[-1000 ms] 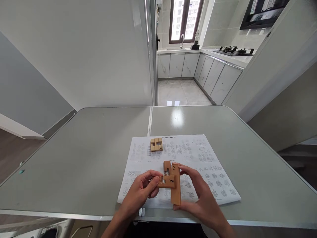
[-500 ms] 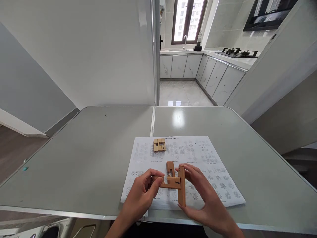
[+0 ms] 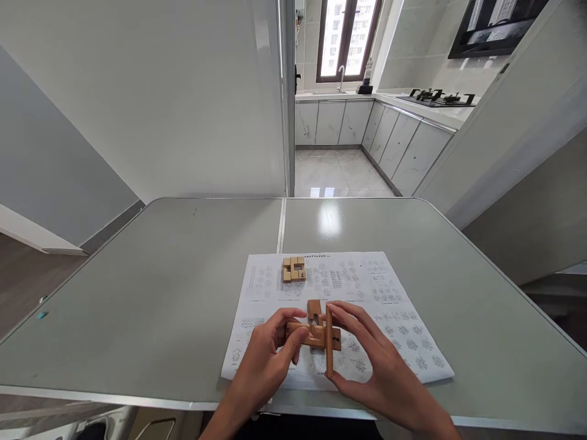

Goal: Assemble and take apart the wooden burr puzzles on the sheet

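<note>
My left hand [image 3: 270,351] is closed, pinching a brown wooden puzzle piece [image 3: 315,337] that lies level, a dark mark on its right end. My right hand [image 3: 367,354] grips a second wooden puzzle piece [image 3: 329,357] upright by its top and bottom, narrow edge towards me. The two pieces cross, with the level one showing on both sides of the upright one; how they fit is hidden. Just behind them, a third brown notched piece [image 3: 314,307] is partly covered by the held ones.
A printed sheet [image 3: 371,290] with rows of small diagrams lies under the hands on the grey table [image 3: 160,305]. Near its top sits a cluster of paler wooden pieces [image 3: 294,269]. A small teal bit [image 3: 42,315] is at the table's left edge.
My right hand has turned the upright piece from its broad face to its narrow edge. The level piece has slid right, so its marked end now shows beyond the upright one.
</note>
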The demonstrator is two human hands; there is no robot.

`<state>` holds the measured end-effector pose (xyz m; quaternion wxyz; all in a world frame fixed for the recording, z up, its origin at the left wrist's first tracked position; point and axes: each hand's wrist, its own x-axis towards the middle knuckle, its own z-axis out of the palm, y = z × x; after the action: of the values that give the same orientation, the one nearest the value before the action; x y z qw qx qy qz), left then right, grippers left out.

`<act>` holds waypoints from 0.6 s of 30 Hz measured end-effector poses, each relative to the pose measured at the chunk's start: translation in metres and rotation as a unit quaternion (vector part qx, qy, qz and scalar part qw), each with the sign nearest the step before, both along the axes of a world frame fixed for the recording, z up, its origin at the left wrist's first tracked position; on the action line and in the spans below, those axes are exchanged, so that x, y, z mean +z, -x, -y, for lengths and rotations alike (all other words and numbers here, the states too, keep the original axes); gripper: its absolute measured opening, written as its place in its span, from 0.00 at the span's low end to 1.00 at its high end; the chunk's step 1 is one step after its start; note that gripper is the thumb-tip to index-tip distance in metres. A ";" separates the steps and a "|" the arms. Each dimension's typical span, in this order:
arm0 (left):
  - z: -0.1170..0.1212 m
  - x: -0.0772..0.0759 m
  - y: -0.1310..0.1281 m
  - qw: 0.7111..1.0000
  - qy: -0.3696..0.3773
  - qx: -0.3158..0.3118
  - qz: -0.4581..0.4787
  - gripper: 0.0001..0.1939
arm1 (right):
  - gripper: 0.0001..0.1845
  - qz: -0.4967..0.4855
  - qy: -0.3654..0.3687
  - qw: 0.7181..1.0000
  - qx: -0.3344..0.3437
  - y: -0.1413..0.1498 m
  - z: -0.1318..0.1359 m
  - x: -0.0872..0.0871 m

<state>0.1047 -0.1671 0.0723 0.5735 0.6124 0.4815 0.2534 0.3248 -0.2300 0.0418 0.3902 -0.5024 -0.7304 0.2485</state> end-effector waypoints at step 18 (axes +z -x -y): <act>0.000 0.000 0.005 0.997 -0.003 -0.076 -0.006 0.22 | 0.47 -0.004 0.007 1.000 0.014 0.006 -0.002 0.002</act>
<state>0.0993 -0.1666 0.0718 0.5867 0.6500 0.4364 0.2071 0.3191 -0.2279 0.0435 0.3859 -0.4936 -0.7342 0.2615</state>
